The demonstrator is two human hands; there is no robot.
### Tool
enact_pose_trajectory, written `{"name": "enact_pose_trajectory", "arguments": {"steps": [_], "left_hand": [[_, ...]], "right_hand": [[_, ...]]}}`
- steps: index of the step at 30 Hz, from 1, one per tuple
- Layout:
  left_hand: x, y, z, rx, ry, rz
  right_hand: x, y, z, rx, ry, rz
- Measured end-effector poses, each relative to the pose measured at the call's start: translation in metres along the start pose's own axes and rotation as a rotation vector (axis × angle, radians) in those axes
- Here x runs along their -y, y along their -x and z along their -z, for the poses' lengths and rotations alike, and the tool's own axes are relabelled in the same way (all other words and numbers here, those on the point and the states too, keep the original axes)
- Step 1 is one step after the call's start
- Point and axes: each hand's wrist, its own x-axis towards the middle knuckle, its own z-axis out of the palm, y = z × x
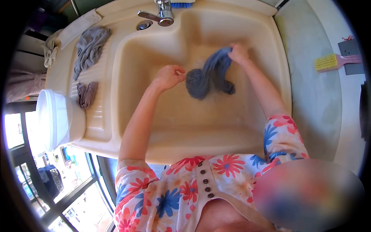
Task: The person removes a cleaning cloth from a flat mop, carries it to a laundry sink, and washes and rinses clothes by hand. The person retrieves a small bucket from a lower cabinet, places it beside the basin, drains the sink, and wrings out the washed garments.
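Note:
A wet dark blue-grey cloth (pixel 216 69) is in the beige sink (pixel 174 139), its left part bunched up and its right part lifted. My right hand (pixel 239 54) pinches the upper right end of this cloth. Just left of the bunched part is my left hand (pixel 169 78), fingers curled, with the thumb and index tips near each other; nothing shows between them. The cloth's lower right end hangs or lies over the basin floor; which of the two I cannot tell.
A chrome faucet (pixel 165 15) stands at the back rim. On the left ridged drainboard lie a grey cloth (pixel 91 48) and a small brownish cloth (pixel 87 94), beside a white bucket (pixel 58 120). A yellow-bristled brush (pixel 328 62) is at the right.

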Motion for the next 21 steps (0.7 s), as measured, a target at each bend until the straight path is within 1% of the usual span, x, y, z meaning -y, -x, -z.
{"name": "enact_pose_trajectory", "arguments": {"steps": [1,2,3,4,5,6,8,10,12,13,14,16,19,21], "left_hand": [[-0.002,0.004,-0.003,-0.013,-0.003,-0.002],[-0.003,0.006,-0.008,0.022,0.076,0.011],[-0.003,0.006,-0.014,0.054,0.157,0.019],[-0.005,0.007,-0.018,0.083,0.239,0.025],[-0.006,0.01,-0.018,0.095,0.236,0.023],[-0.01,0.015,-0.02,0.11,0.234,0.026],[-0.014,0.022,-0.021,0.144,0.257,0.067],[-0.018,0.023,-0.022,0.189,0.292,0.128],[-0.014,0.016,-0.032,0.053,0.041,-0.089],[-0.015,0.015,-0.037,-0.013,-0.083,-0.195],[-0.02,0.017,-0.042,-0.139,-0.086,-0.283],[-0.04,0.022,-0.054,-0.391,-0.086,-0.465],[-0.064,0.025,-0.062,-0.499,0.136,-0.535],[-0.059,0.014,-0.069,-0.365,0.414,-0.481]], "right_hand": [[0.007,0.011,0.004,-0.143,0.11,0.009],[0.016,0.026,0.007,-0.288,0.227,0.02],[0.025,0.051,-0.011,-0.067,0.061,-0.046],[0.018,0.072,-0.051,-0.004,0.261,0.026],[0.012,0.096,-0.089,0.109,0.334,0.072],[0.034,0.136,-0.081,0.253,0.465,0.154],[0.017,0.145,-0.088,0.537,0.343,0.208],[0.002,0.106,-0.055,0.496,0.223,0.127],[0.028,0.094,0.014,0.277,-0.023,0.022],[0.028,0.08,0.024,0.178,-0.116,0.16],[0.028,0.074,0.03,0.081,-0.208,0.294],[0.076,0.104,0.086,0.096,-0.18,0.308],[0.121,0.138,0.131,0.167,-0.357,0.353],[0.135,0.151,0.149,0.173,-0.59,0.367]]}}
